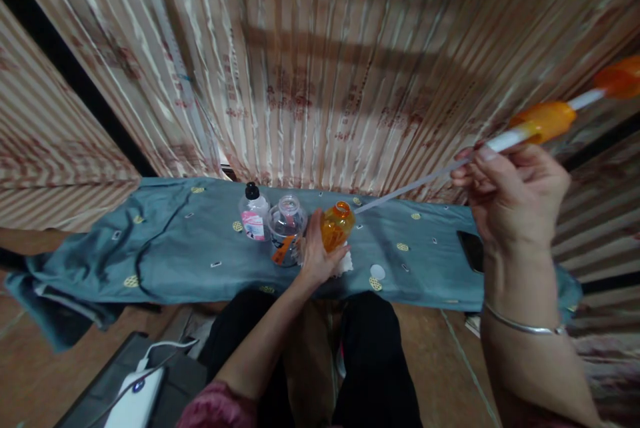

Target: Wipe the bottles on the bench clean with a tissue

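Note:
My left hand (320, 251) is wrapped round a translucent orange bottle (336, 231) with an uncapped mouth, just above the cloth. Raised at the right, my right hand (515, 195) grips an orange and white pump head (543, 123) by its white lower part. From it a long thin dip tube (415, 183) slants down leftward, its tip beside the orange bottle's neck and outside the mouth. A clear bottle (289, 215) without a cap stands close to my left hand. Beside that is a smaller clear bottle (255, 211) with a black cap and a pink label.
A blue-green patterned cloth (190, 241) covers the long narrow surface. White paper (345, 267) lies by my left hand, with a pale round disc (377, 273) to its right. A dark phone (471, 251) rests farther right. Striped curtains (320, 68) hang behind; a white power bank (135, 398) sits lower left.

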Demonstrator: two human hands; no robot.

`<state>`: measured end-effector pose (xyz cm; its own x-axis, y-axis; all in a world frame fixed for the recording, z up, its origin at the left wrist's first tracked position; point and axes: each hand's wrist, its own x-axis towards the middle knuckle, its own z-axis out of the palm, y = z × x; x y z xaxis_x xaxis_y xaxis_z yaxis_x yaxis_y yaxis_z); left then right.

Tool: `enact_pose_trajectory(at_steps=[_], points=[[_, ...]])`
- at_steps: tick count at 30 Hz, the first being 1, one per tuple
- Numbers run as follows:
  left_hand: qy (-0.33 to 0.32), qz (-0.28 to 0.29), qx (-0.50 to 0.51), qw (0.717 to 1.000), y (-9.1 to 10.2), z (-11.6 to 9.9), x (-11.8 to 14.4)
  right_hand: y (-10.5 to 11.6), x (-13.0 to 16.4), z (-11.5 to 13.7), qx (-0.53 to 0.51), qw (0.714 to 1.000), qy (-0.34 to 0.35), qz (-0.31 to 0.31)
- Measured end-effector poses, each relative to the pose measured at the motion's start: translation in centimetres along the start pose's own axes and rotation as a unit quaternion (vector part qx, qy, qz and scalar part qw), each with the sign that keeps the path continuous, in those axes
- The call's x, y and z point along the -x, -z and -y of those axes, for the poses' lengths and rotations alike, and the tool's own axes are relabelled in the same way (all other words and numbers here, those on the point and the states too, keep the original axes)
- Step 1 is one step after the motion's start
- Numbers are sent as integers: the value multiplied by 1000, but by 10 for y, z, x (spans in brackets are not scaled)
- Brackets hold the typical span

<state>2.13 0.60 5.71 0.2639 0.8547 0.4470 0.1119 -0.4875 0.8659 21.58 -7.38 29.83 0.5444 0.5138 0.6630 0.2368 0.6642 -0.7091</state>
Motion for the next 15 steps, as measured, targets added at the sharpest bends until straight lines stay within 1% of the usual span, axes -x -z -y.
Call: enact_pose_trajectory(at_steps=[4,8,11,15], points=[[18,3,15,1000,-1,10,1,-24,2,-16,-6,999,-6,36],[26,-8,26,999,-1,12,1,-33,5,-37,20,995,-57,81],[33,3,42,999,-2,11,2,-37,17,-62,44,986,-107,122],[32,6,51,998,-3,7,1,-41,43,-97,71,974,-140,161]])
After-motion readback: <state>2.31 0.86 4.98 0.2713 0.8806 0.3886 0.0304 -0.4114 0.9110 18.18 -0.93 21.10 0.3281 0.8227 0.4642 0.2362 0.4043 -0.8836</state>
